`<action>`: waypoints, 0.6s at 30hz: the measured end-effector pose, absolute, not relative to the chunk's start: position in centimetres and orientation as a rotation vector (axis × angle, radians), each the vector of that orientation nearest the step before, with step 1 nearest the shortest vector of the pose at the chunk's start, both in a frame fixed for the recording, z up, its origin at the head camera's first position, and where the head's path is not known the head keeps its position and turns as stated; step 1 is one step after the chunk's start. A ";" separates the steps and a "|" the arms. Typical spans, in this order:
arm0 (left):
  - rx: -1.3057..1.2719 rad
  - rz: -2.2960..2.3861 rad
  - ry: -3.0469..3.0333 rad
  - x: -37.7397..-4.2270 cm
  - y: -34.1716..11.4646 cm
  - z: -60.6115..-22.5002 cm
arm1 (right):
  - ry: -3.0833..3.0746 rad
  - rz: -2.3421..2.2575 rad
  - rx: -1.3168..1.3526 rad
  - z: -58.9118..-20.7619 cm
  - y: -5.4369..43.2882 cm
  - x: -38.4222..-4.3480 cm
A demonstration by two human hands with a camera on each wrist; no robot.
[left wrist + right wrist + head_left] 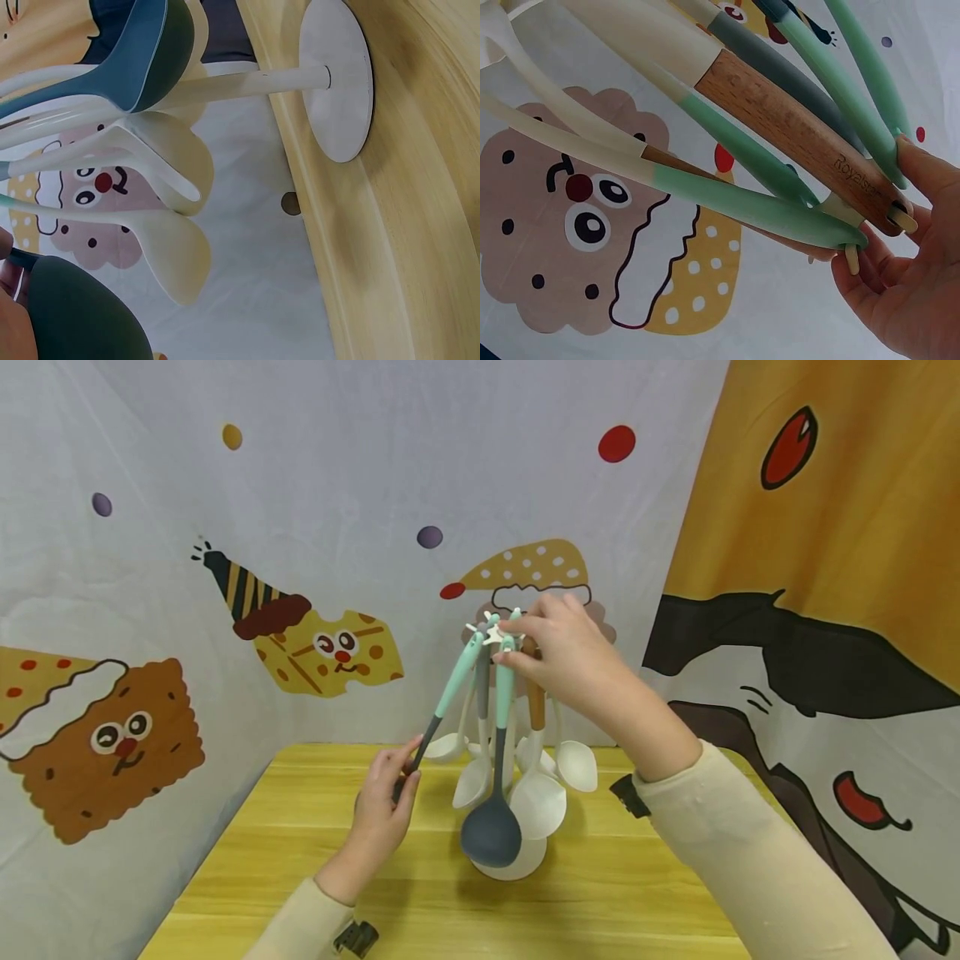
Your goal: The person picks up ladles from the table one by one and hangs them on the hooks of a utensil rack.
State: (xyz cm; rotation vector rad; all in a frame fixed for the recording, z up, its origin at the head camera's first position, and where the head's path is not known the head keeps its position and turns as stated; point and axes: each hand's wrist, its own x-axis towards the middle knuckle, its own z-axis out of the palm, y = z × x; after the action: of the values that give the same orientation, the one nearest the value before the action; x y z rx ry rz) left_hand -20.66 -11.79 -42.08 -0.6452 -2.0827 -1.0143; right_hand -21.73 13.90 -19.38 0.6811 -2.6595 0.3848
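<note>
My left hand (384, 802) grips the dark grey lower part of a kitchen spoon with a mint handle (457, 677). Its dark rounded head (82, 315) shows in the left wrist view, and its handle end leans at the top of a white utensil stand (532, 858). At that top, my right hand (573, 647) curls thumb and fingers around the hooks; its thumb touches a mint handle (847, 97) in the right wrist view. A dark grey ladle (491, 833) hangs at the front of the stand.
Several white utensils hang round the stand, among them a wooden-handled one (802, 135) and a white ladle (577, 767). The stand's round base sits on a yellow wood-grain table (300, 860). Behind the table hangs a printed cloth (337, 460).
</note>
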 end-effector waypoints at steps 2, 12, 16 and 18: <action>-0.643 -1.017 -2.092 -20.7 -11.7 -42.2 | -2.657 0.384 0.681 -19.4 13.8 -21.7; -0.678 -1.047 -2.063 -21.0 -11.1 -42.8 | -2.646 0.375 0.666 -19.4 13.5 -21.6; -0.729 -1.076 -2.035 -21.3 -10.5 -43.0 | -2.641 0.371 0.664 -19.5 13.5 -21.7; -0.746 -1.082 -2.028 -21.4 -10.2 -43.1 | -2.638 0.373 0.665 -19.5 13.5 -21.7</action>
State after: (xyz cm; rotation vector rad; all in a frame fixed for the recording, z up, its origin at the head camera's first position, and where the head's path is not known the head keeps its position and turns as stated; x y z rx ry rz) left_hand -21.41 -10.21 -43.09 -0.7465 -2.0279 -1.0822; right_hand -21.71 13.52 -19.53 0.6653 -2.6380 0.3731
